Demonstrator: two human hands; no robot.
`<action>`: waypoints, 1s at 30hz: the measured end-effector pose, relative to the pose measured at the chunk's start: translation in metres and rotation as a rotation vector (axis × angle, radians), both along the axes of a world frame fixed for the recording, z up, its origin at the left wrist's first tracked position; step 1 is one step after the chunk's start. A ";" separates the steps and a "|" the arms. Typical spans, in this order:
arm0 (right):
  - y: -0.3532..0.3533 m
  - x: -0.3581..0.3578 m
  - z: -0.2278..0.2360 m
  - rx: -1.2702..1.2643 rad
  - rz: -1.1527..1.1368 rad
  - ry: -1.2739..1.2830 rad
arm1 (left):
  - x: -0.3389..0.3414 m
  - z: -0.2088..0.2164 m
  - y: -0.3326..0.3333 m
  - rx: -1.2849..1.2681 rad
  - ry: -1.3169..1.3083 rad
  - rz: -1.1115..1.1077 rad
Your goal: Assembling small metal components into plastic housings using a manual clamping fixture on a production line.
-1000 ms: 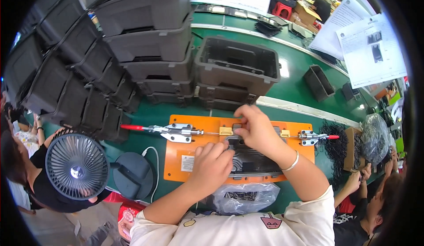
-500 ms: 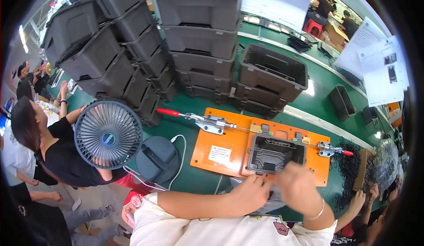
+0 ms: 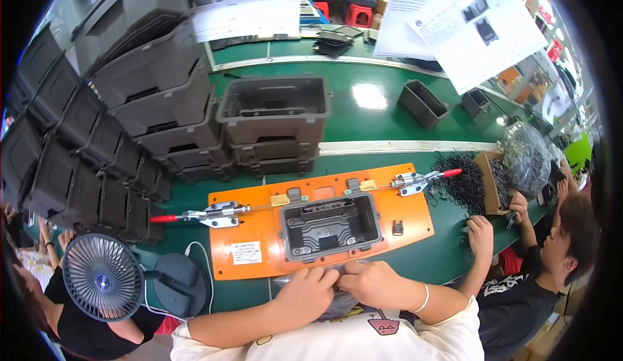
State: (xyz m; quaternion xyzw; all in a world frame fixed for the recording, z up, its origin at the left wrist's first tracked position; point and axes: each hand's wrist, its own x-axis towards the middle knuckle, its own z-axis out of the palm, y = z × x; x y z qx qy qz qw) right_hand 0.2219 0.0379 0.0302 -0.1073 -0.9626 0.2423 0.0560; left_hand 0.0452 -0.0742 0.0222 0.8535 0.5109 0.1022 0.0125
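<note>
Close to my body, my left hand (image 3: 310, 295) and my right hand (image 3: 371, 283) are side by side with fingers bent, gripping the edge of a clear plastic bag (image 3: 339, 306). My hands hide much of the bag, and whatever lies inside cannot be made out. Just beyond them a dark grey plastic box (image 3: 331, 253), its hollow side up, sits in an orange fixture plate (image 3: 250, 230). A left toggle clamp (image 3: 219, 214) and a right toggle clamp (image 3: 415, 182), both red-handled, flank it. One small black clip (image 3: 398, 227) rests on the plate, right of the box.
Tall stacks of dark plastic bins (image 3: 149, 92) stand at the left, with another open bin (image 3: 276, 105) behind the fixture. A desk fan (image 3: 104, 276) is at lower left. Black clips (image 3: 457, 182) lie heaped beside a cardboard box (image 3: 488, 182), near a co-worker's hand (image 3: 480, 234).
My view has turned to the right. My right hand has come down from beside the box to the bag next to my left hand. The small clip on the plate now shows.
</note>
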 end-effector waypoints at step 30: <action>0.103 -0.112 0.017 -0.156 -0.190 0.395 | -0.099 0.001 0.042 0.322 -0.141 0.647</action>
